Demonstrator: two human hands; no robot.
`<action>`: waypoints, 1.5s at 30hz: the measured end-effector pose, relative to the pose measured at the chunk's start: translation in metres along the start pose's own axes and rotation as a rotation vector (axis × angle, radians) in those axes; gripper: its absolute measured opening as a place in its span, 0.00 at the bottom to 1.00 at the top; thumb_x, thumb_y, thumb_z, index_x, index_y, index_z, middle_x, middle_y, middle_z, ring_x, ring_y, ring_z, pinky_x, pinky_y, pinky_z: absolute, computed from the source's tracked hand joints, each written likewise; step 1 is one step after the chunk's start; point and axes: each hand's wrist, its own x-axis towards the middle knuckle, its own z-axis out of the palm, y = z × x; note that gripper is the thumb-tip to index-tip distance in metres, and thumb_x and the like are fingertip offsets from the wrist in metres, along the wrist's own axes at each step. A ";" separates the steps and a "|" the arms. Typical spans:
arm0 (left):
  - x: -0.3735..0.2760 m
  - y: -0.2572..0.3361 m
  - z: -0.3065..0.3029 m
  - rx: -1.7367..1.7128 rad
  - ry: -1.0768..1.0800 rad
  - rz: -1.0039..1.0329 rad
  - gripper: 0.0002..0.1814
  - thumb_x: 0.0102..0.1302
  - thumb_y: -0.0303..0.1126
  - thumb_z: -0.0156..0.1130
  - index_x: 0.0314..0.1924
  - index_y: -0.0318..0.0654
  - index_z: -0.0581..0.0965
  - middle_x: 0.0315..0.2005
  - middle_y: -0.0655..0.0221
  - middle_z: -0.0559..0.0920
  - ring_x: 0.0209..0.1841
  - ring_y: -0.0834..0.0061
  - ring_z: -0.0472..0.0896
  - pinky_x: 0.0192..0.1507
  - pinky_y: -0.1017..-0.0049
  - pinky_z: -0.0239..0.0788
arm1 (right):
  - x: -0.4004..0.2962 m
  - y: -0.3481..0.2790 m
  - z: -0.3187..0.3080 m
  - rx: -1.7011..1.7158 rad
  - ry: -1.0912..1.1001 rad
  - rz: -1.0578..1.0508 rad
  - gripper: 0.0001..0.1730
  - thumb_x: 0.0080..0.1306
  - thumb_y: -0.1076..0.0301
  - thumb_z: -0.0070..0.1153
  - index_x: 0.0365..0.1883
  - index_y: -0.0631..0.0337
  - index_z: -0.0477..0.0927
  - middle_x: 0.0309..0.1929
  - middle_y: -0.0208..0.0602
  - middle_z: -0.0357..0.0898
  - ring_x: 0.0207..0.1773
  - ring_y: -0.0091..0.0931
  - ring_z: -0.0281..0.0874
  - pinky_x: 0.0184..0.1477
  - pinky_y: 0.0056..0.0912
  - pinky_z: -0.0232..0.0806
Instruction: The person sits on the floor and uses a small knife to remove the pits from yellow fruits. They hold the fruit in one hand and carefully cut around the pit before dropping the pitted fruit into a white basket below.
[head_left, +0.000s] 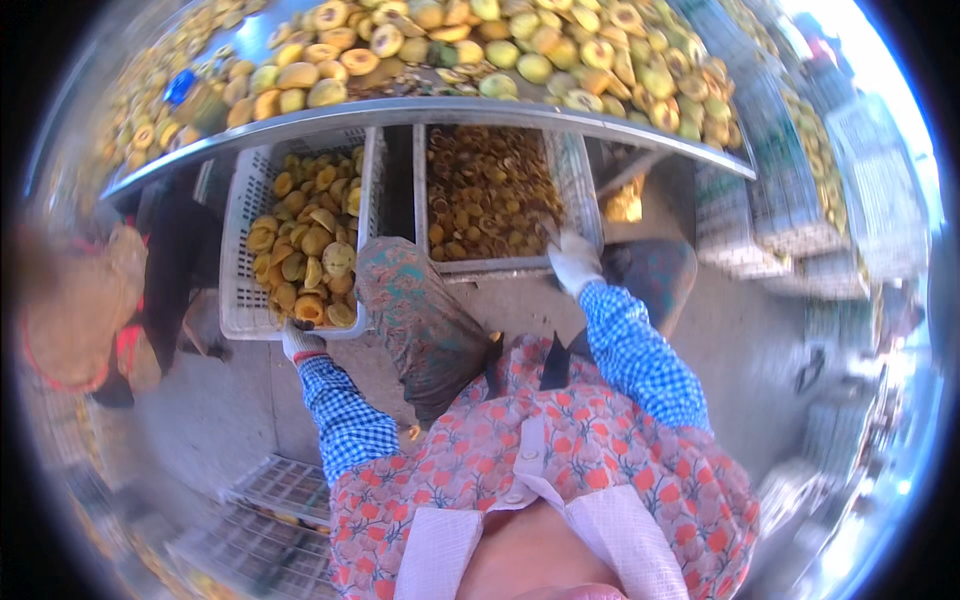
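Under the table edge, a white perforated plastic crate (238, 311) holds halved yellow-orange stone fruit (322, 232), apparently peaches or apricots. My left hand (301, 342), in a pale knit glove with dark fingertips, grips the near rim of this crate. To its right stands a second crate (487, 266), filled with brown fruit pits and scraps (491, 195). My right hand (574, 259), in a white glove, is at that crate's near right corner. Its fingers extend over the rim toward the pits; they are blurred, and I cannot tell whether they grip the crate.
A metal-edged table (420, 112) heaped with halved fruit (525, 45) spans above both crates. My knee (409, 300) stands close before them. Stacked crates (787, 180) rise at right. Another person's leg (176, 262) is at left. Low grid-patterned crates (277, 487) stand behind at left.
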 end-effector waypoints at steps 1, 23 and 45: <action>0.002 0.005 -0.004 -0.031 -0.030 0.001 0.12 0.66 0.41 0.55 0.30 0.41 0.74 0.26 0.69 0.75 0.32 0.72 0.73 0.40 0.69 0.64 | -0.002 -0.003 -0.001 -0.007 -0.001 -0.024 0.16 0.65 0.56 0.52 0.42 0.59 0.75 0.41 0.55 0.80 0.48 0.50 0.77 0.50 0.54 0.68; 0.018 0.039 -0.141 0.490 -0.066 0.222 0.31 0.63 0.48 0.65 0.54 0.25 0.76 0.40 0.55 0.84 0.48 0.62 0.81 0.47 0.66 0.74 | 0.016 -0.022 -0.046 0.279 0.192 -0.136 0.19 0.63 0.55 0.57 0.45 0.59 0.75 0.36 0.53 0.80 0.44 0.49 0.79 0.47 0.48 0.70; -0.454 -0.008 0.330 0.796 -1.354 0.654 0.23 0.79 0.42 0.37 0.63 0.41 0.72 0.58 0.61 0.77 0.56 0.64 0.79 0.63 0.67 0.66 | 0.147 0.065 -0.254 0.810 0.169 -0.053 0.44 0.51 0.46 0.67 0.56 0.71 0.70 0.41 0.42 0.81 0.28 0.20 0.75 0.24 0.24 0.67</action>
